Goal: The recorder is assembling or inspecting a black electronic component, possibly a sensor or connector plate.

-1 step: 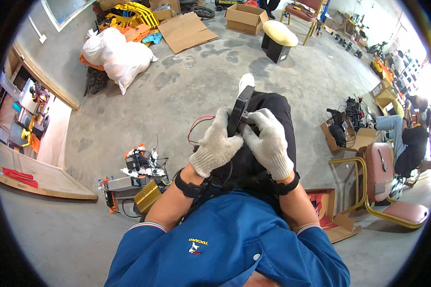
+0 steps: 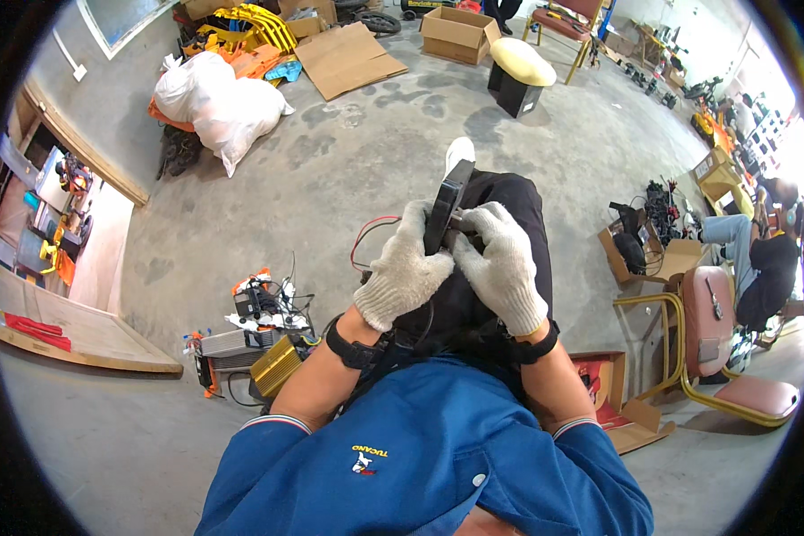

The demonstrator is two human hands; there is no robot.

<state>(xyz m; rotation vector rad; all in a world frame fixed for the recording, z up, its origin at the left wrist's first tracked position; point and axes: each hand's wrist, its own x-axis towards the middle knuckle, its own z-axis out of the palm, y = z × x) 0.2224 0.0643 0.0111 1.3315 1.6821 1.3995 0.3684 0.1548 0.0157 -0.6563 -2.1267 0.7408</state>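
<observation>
Black case (image 2: pixel 447 210) stands on edge above the dark trousers (image 2: pixel 525 204), its far end toward the white shoe (image 2: pixel 459 156). I have the left hand (image 2: pixel 408 268) on its left side, gloved fingers bent round it and the thumb near its lower end; I read that as the steadying grip, since it leaves the right-facing side free. The right hand (image 2: pixel 502 268), gloved too, sits in close there, thumb and forefinger drawn narrow against that side. Something small shows between them and the case, but from up here I cannot tell what it is, or whether the fingertips really pinch it. Holding the case this near the body probably lets both elbows stay bent and makes small finger moves easier to control. A red wire (image 2: pixel 371 223) loops out past the left hand on its outer side, likely clear of the fingers; I can't see where it ends. On the floor (image 2: pixel 348 143), to the left, a gold metal box (image 2: pixel 275 366) lies beside a grey ribbed block (image 2: pixel 235 348), placed, I'd judge, within reach of the left hand.
</observation>
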